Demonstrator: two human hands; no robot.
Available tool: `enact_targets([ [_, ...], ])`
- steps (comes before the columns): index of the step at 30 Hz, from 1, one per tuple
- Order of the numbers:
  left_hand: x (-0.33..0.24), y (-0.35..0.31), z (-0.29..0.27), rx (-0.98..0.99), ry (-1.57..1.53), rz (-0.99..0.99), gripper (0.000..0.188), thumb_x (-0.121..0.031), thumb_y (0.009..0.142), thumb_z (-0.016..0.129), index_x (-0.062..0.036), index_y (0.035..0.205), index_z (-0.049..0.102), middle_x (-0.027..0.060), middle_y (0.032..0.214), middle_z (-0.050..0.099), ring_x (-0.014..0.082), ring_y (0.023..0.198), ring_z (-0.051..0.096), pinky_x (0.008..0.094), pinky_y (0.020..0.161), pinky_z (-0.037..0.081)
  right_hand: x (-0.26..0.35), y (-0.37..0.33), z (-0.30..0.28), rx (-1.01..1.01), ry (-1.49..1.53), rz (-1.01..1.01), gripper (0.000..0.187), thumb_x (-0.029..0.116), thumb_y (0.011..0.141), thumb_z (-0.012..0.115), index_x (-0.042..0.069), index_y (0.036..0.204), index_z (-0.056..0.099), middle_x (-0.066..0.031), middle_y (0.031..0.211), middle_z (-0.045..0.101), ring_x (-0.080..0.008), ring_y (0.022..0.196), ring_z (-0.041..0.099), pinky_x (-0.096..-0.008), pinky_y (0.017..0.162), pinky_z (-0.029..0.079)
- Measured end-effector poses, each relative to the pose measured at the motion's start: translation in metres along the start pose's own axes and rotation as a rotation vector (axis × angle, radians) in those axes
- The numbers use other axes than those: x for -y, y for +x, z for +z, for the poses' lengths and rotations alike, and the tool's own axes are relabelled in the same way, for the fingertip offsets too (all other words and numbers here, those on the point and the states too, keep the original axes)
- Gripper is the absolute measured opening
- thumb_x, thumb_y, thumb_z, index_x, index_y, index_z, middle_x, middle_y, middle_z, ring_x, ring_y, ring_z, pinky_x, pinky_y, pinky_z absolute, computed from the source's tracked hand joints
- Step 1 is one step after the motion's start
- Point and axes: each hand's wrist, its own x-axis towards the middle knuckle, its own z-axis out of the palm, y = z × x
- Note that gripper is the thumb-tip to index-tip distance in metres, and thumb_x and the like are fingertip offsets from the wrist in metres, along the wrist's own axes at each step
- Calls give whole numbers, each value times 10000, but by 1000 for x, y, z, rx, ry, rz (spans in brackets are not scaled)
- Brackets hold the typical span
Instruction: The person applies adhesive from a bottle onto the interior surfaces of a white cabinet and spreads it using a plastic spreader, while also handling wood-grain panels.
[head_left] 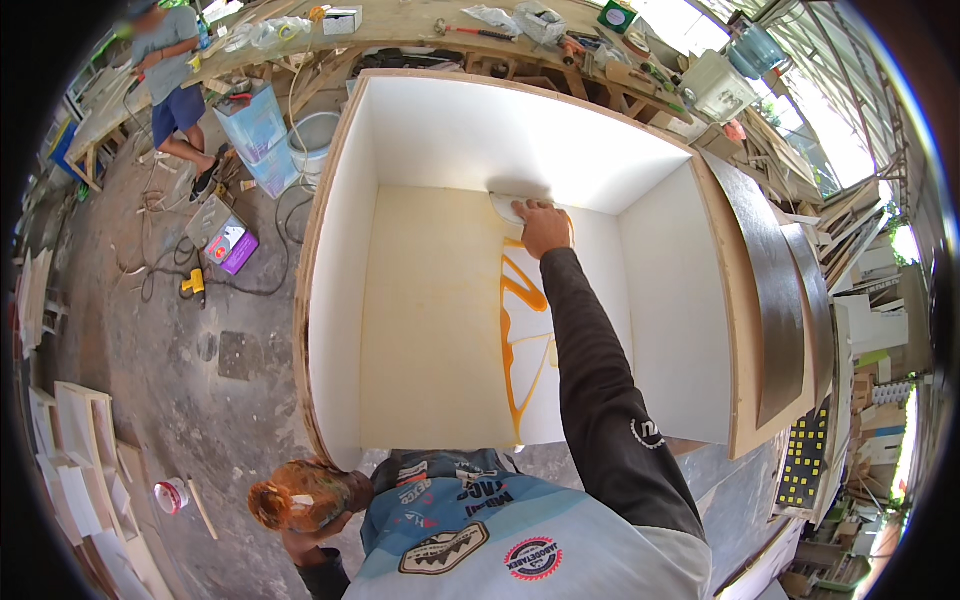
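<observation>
Your right hand grips the pale spreader at the white box's one o'clock, your left hand clasps the stained bottle at seven; sweep the orange glue thinly toward three.

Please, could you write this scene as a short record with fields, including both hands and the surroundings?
Right hand: inside the box, near its far wall, fingers on a thin pale piece; grip partly hidden
Left hand: outside the box, holding an orange-stained container
Box: open side up, white inner walls
Box bottom: cream-coloured on the left, white on the right
Orange substance: uneven streaks, mostly on the white part
Right of box: dark brown panels
Background: another person near a cluttered workbench
</observation>
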Motion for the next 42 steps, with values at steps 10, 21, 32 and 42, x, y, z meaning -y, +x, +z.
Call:
enact_targets([
  [10,27,-9,-8,-52,109,44,875,-115,563,897,-20,1321,471,120,1252,576,258,1123,575,378,968,478,31,-42,-70,382,45,1,471,69,832,496,262,1228,666,-54,999,714,-259,960,647,-397,824,495],
  [21,-3,9,20,-35,-54,80,998,-253,641,878,34,1432,342,158,1398,467,269,1281,449,397,1074,353,85,-255,-129,353,147,-237,367,83,768,574,175,1112,661,-60,1000,659,-248,991,614,-466,802,450],
  [32,-2,11,24,-76,-125,74,974,-233,638,882,11,1422,357,143,1380,481,268,1255,477,394,1050,389,73,-357,-194,450,314,-246,492,24,694,603,154,1166,652,-59,1135,655,-247,1077,610,-432,887,441],
  [42,31,-10,0,-148,19,-87,942,-222,580,921,0,1358,438,122,1265,557,256,1155,537,389,1007,430,-64,-172,-149,-217,298,85,538,-99,703,555,144,1162,695,-138,1156,675,-303,1107,611,-404,941,484],
])
